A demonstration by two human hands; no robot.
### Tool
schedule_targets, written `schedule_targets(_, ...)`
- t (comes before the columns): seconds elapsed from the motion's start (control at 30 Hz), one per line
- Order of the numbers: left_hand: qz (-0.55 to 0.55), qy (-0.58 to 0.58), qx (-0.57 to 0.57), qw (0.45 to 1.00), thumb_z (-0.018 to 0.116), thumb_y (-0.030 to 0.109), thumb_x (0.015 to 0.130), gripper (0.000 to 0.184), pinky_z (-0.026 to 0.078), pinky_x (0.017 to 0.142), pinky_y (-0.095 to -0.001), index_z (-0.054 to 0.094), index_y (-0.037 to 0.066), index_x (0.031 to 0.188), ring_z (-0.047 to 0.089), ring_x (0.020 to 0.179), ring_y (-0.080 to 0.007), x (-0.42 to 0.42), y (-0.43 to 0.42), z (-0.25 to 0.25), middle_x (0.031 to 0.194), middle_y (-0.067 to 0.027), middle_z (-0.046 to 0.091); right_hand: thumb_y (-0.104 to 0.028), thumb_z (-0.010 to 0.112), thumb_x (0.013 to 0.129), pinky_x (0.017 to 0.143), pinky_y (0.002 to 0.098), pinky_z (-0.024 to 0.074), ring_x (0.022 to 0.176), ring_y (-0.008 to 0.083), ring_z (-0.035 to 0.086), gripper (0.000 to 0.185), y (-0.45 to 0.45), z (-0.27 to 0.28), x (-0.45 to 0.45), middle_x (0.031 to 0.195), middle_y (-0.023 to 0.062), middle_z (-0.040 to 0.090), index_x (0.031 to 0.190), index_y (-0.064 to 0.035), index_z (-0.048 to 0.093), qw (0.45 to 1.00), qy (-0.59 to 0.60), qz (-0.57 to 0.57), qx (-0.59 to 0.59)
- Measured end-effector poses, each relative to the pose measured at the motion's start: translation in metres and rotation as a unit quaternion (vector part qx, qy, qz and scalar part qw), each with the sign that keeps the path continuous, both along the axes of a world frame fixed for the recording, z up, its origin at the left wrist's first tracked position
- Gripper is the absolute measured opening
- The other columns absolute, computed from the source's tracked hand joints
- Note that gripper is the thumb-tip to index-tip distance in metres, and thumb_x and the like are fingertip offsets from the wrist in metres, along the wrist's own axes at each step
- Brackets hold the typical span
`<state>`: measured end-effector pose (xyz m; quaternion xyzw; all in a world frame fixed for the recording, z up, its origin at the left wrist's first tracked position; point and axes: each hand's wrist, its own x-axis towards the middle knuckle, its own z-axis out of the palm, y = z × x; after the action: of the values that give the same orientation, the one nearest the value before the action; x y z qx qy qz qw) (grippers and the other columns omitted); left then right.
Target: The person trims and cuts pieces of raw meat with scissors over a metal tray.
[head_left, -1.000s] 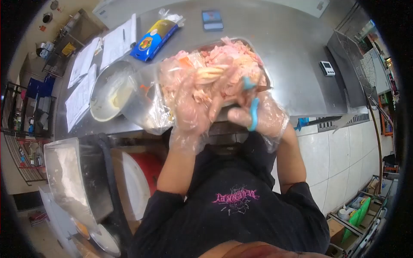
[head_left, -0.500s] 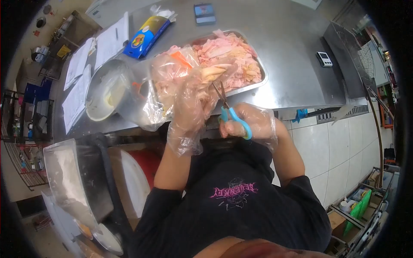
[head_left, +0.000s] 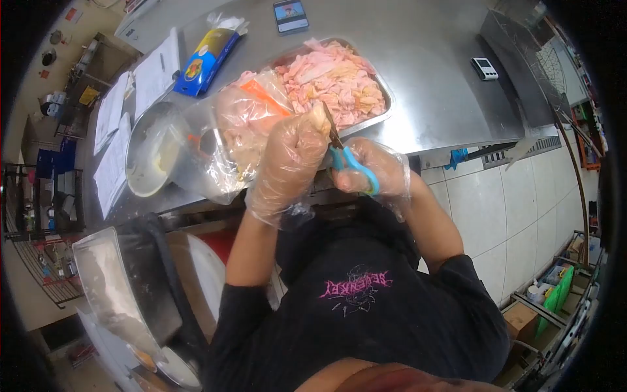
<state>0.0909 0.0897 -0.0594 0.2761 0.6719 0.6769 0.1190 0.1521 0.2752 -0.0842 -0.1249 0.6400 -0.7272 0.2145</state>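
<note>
My left hand (head_left: 290, 157), in a clear plastic glove, is closed around a pale yellowish piece of raw meat (head_left: 319, 121), mostly hidden by the fingers. My gloved right hand (head_left: 372, 171) grips scissors (head_left: 353, 163) by their light blue handles. The blades point up and meet the right side of the meat; whether they are fully closed is hard to see. Behind both hands, a metal tray (head_left: 386, 108) holds a heap of pale pink raw meat strips (head_left: 336, 81). Just left of it lies a clear plastic bag (head_left: 251, 108) with an orange band, with more raw meat inside.
A metal bowl (head_left: 134, 153) stands left on the steel table (head_left: 431, 78), near papers (head_left: 157, 75) and a blue-yellow packet (head_left: 208, 62). A phone (head_left: 290, 16) lies at the back, a white timer (head_left: 484, 68) at right. A flour-dusted bin (head_left: 117, 281) is low left.
My left hand has turned and closed more tightly around the meat, now held clear of the heap. The scissors have come up against it. The camera view has shifted slightly.
</note>
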Motion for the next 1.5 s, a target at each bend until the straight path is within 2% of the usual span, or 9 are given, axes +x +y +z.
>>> schedule_targets(0.27, -0.189, 0.026, -0.170, 0.967, 0.058, 0.031, 0.101, 0.031, 0.046, 0.073, -0.0304, 0.064, 0.001, 0.095, 0.050, 0.076, -0.0102, -0.022, -0.018, 0.054, 0.081, -0.0012, 0.060, -0.074, 0.076, 0.071, 0.056, 0.0253, 0.0325, 0.063, 0.0076, 0.043, 0.069, -0.002, 0.006, -0.005, 0.069, -0.0042, 0.049, 0.074, -0.0074, 0.056, 0.998, 0.052, 0.022, -0.033)
schedule_targets(0.37, -0.239, -0.068, -0.189, 0.950, 0.059, 0.032, 0.101, 0.032, 0.047, 0.076, -0.0305, 0.065, 0.000, 0.098, 0.053, 0.080, -0.0114, -0.030, -0.024, 0.070, 0.085, -0.0026, 0.062, -0.068, 0.069, 0.082, 0.059, 0.0286, 0.0437, 0.061, 0.0115, 0.052, 0.065, -0.001, 0.002, -0.009, 0.063, -0.0002, 0.055, 0.073, -0.0045, 0.063, 0.991, 0.130, 0.019, -0.010)
schedule_targets(0.57, -0.216, -0.096, -0.248, 0.940, 0.059, 0.039, 0.101, 0.041, 0.047, 0.080, -0.0302, 0.066, 0.000, 0.106, 0.055, 0.086, -0.0117, -0.038, -0.032, 0.078, 0.089, -0.0050, 0.065, -0.066, 0.086, 0.065, 0.052, 0.0281, 0.0335, 0.060, 0.0084, 0.043, 0.066, 0.006, -0.001, -0.001, 0.062, -0.0036, 0.049, 0.067, -0.0061, 0.058, 0.997, -0.005, -0.021, 0.068)
schedule_targets(0.7, -0.292, -0.041, -0.309, 0.904, 0.056, 0.041, 0.102, 0.042, 0.047, 0.078, -0.0319, 0.065, 0.000, 0.105, 0.054, 0.085, -0.0125, -0.050, -0.021, 0.084, 0.088, -0.0074, 0.064, -0.066, 0.074, 0.081, 0.052, 0.0301, 0.0307, 0.056, 0.0097, 0.037, 0.066, -0.003, -0.011, -0.004, 0.059, -0.0053, 0.039, 0.064, -0.0076, 0.049, 0.997, 0.042, 0.018, -0.065)
schedule_targets(0.77, -0.320, 0.049, -0.252, 0.912, 0.054, 0.043, 0.099, 0.043, 0.041, 0.059, -0.0326, 0.057, 0.004, 0.081, 0.047, 0.065, -0.0120, -0.055, -0.016, 0.077, 0.069, -0.0017, 0.050, -0.070, 0.076, 0.075, 0.052, 0.0260, 0.0303, 0.058, 0.0084, 0.041, 0.066, -0.011, -0.008, -0.005, 0.061, -0.0029, 0.047, 0.068, -0.0077, 0.057, 0.994, 0.040, 0.003, -0.097)
schedule_targets(0.87, -0.287, 0.063, -0.380, 0.877, 0.052, 0.038, 0.098, 0.039, 0.042, 0.059, -0.0330, 0.057, 0.004, 0.079, 0.050, 0.065, -0.0133, -0.074, -0.022, 0.091, 0.070, -0.0029, 0.052, -0.070, 0.073, 0.078, 0.051, 0.0232, 0.0312, 0.057, 0.0076, 0.046, 0.065, -0.007, 0.001, -0.001, 0.061, 0.0003, 0.051, 0.068, -0.0091, 0.053, 0.998, -0.028, -0.048, -0.013)
schedule_targets(1.1, -0.330, 0.241, -0.276, 0.870, 0.048, 0.036, 0.101, 0.040, 0.045, 0.062, -0.0345, 0.058, 0.003, 0.079, 0.055, 0.066, -0.0185, -0.077, -0.021, 0.065, 0.070, -0.0082, 0.054, -0.066, 0.069, 0.085, 0.047, 0.0239, 0.0294, 0.051, 0.0077, 0.042, 0.063, -0.028, 0.011, -0.007, 0.057, -0.0012, 0.048, 0.066, -0.0083, 0.054, 0.979, -0.030, -0.045, -0.199)
schedule_targets(1.17, -0.275, 0.306, -0.368, 0.834, 0.047, 0.039, 0.102, 0.044, 0.047, 0.065, -0.0382, 0.059, 0.002, 0.082, 0.057, 0.069, -0.0251, -0.092, -0.024, 0.067, 0.072, -0.0119, 0.057, -0.071, 0.061, 0.087, 0.047, 0.0224, 0.0286, 0.053, 0.0076, 0.042, 0.067, -0.018, 0.015, -0.011, 0.061, -0.0006, 0.049, 0.068, -0.0069, 0.054, 0.995, -0.026, -0.057, -0.072)
schedule_targets(1.5, -0.290, 0.258, -0.446, 0.806, 0.041, 0.048, 0.103, 0.051, 0.047, 0.073, -0.0437, 0.062, 0.002, 0.091, 0.062, 0.078, -0.0339, -0.096, -0.023, 0.083, 0.082, -0.0178, 0.064, -0.070, 0.043, 0.097, 0.045, 0.0233, 0.0272, 0.046, 0.0089, 0.036, 0.060, -0.026, 0.005, -0.015, 0.058, -0.0018, 0.046, 0.093, -0.0124, 0.058, 0.954, -0.132, -0.076, -0.258)
